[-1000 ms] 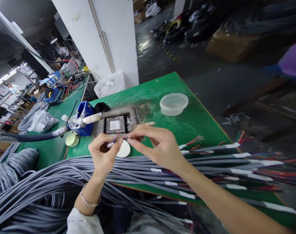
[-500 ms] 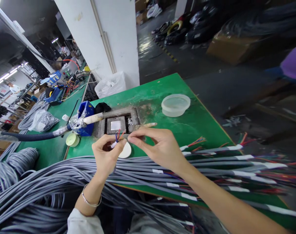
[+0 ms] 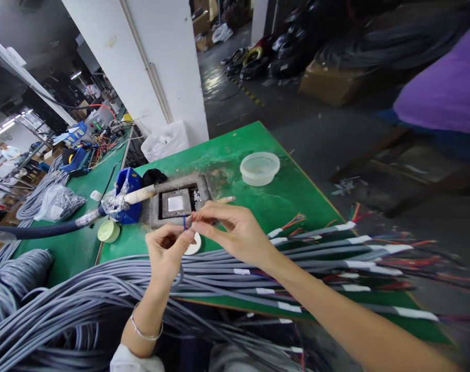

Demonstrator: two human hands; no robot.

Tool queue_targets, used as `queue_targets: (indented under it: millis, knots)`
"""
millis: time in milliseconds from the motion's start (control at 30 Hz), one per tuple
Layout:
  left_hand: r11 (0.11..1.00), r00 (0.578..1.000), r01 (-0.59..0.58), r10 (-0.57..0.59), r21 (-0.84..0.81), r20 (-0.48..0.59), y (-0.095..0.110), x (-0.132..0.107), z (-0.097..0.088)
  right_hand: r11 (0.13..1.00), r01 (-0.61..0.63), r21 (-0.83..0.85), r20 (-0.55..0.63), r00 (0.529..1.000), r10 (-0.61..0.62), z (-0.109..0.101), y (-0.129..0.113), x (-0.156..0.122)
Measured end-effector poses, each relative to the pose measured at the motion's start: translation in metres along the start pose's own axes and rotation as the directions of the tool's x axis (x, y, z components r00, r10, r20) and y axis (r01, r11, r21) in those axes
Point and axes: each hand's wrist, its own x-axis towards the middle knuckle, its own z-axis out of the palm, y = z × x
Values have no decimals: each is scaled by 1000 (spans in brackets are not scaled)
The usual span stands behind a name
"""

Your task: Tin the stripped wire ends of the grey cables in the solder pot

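My left hand (image 3: 166, 252) pinches the end of a grey cable, whose sheath is mostly hidden by the fingers. Thin coloured wires (image 3: 184, 222), blue and red, stick up from that end. My right hand (image 3: 235, 232) meets it fingertip to fingertip, thumb and forefinger closed on the wires. Just beyond both hands lies a square, soot-stained solder pot (image 3: 176, 202) with a shiny surface in its middle. A white disc (image 3: 194, 246) shows partly beneath the fingers. Many grey cables (image 3: 114, 271) run across below the hands, their white-taped ends and bared wires to the right.
A clear plastic tub (image 3: 260, 176) stands on the green table (image 3: 227, 150). Left of the pot are a blue bin (image 3: 133, 209), a hose with a pale nozzle (image 3: 140, 195) and a small round tin (image 3: 108, 231). A person in purple (image 3: 444, 93) is at right.
The view has shifted, so the table sits further left and the purple clothing shows more. My right fingers have closed in on the wires, with red strands now at their tips.
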Motion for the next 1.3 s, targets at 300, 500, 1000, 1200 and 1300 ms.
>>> queue_targets:
  millis: [300,500,1000,1200,1300]
  knots:
    - [944,956,-218,258,247,-143,2,-6,9,998,50,-31,-76,996,-52,0,-1,-1]
    - [926,948,-258,298,275,-115,2,-6,10,994,83,-72,-71,994,-88,0,-3,-1]
    - [983,934,-107,151,149,-324,-3,-8,16,997,-54,-61,-40,998,51,-5,-10,1]
    - [999,946,-50,42,-14,-322,-3,-7,14,996,11,-91,-41,999,-14,-3,-6,-2]
    - [996,949,-51,27,-67,-314,-3,-6,13,996,45,-75,-31,998,-48,-3,-7,-2]
